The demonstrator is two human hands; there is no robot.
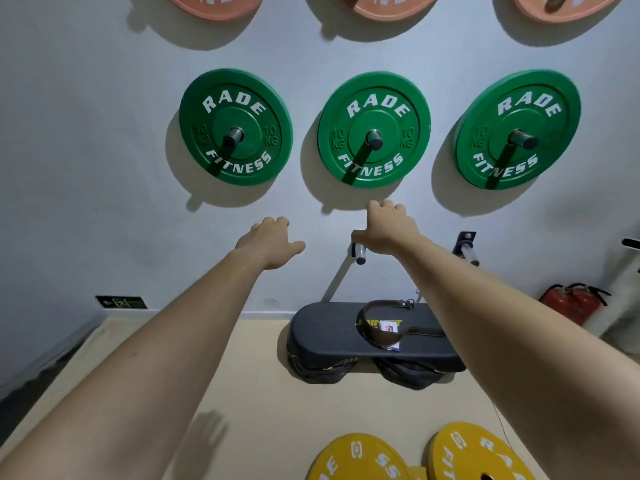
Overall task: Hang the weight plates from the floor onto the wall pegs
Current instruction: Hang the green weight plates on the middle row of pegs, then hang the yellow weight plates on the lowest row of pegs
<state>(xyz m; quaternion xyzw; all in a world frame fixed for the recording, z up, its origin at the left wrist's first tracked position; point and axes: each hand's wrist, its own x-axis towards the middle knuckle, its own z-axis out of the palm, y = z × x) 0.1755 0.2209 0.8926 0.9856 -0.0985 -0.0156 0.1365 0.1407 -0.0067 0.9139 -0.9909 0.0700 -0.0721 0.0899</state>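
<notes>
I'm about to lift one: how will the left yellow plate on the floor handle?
The left yellow plate is probably heavy: a similar green plate reads 10 KG. Likely stiff, thick-rimmed. Round, so it may roll on edge.

I count two hands: left hand (270, 240), right hand (388, 230). Green plates (258, 126) (398, 126) (495, 140): three, above fingers (384, 206). Orange plates (214, 5) (388, 6) (564, 6): three, higher still, cut by frame edge. Bare pegs (360, 252) (469, 252): two, one just below right thumb, one right of right-hand fingers. Yellow plates (360, 459) (481, 455): two, on floor, well below fingers. I see one step platform (329, 330), one belt (384, 337), one fire extinguisher (568, 303), one exit sign (121, 302).
</notes>
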